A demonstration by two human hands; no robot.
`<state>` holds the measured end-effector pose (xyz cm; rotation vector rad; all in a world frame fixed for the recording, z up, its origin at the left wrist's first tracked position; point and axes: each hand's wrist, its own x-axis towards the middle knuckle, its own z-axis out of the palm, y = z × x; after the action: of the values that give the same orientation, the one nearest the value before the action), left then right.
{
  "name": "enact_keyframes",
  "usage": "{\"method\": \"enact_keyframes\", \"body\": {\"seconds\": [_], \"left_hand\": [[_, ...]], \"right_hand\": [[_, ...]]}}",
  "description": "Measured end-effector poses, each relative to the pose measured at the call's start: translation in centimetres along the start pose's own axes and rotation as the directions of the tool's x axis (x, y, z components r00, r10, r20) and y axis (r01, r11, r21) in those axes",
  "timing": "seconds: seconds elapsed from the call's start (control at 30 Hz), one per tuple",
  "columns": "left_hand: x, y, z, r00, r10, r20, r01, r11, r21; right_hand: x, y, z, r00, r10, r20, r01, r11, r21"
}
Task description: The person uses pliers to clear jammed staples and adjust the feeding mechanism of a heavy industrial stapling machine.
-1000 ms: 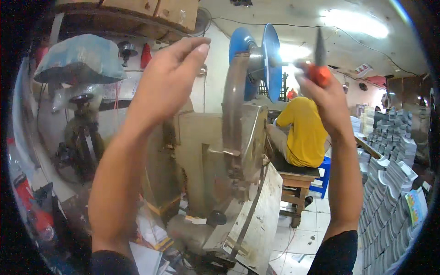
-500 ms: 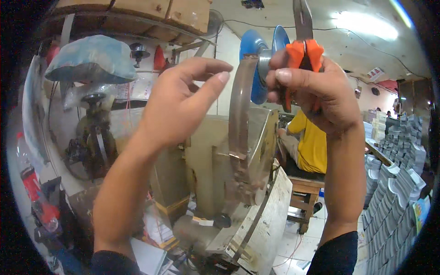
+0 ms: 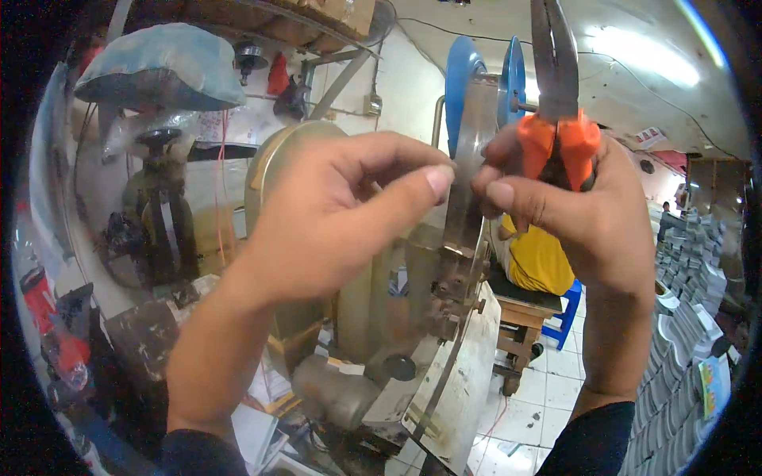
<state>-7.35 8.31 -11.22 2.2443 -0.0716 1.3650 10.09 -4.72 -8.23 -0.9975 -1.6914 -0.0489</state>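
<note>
My right hand (image 3: 607,218) is closed around orange-handled pliers (image 3: 559,95), whose long metal jaws point upward. The thumb and index finger of that hand are at the right edge of a brownish strip (image 3: 464,208), which hangs from a blue reel (image 3: 462,83) down to a metal fitting. At the strip's left edge, the thumb and index fingertips of my left hand (image 3: 333,218) come together in a pinch. Whether anything is caught between them cannot be made out.
Below the strip is a machine with a pale, stained plate (image 3: 468,381). Beyond it, a person in a yellow shirt (image 3: 544,258) is by a wooden bench (image 3: 520,317). Stacked grey curved pieces (image 3: 690,333) line the right. A blue cloth-covered object (image 3: 163,67) is upper left.
My left hand has moved right to the strip, its fingertips closer together. The pliers and right hand have shifted slightly right and lower. The whole view has shifted, showing more of the machine's round part.
</note>
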Motion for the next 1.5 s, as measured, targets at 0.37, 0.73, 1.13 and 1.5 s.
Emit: {"method": "enact_keyframes", "body": {"seconds": [0.37,0.73,1.13,1.5], "left_hand": [[-2.5,-0.2,2.1,0.993,0.122,0.006,-0.122,0.993,0.006],[-3.6,-0.4,5.3,0.973,0.081,-0.218,-0.101,0.991,-0.083],[-5.2,0.4,5.0,0.958,-0.27,-0.1,0.187,0.846,-0.499],[-4.2,0.0,6.0,0.976,-0.186,-0.116,0.146,0.947,-0.285]], "right_hand": [[-2.5,0.1,2.6,0.988,-0.003,-0.155,0.027,0.988,0.149],[-2.3,1.6,3.3,0.974,-0.122,-0.189,0.174,0.94,0.293],[-1.4,4.3,2.6,0.684,-0.73,0.017,0.623,0.572,-0.533],[-1.3,1.8,-0.8,0.85,-0.49,0.194,0.526,0.814,-0.247]]}}
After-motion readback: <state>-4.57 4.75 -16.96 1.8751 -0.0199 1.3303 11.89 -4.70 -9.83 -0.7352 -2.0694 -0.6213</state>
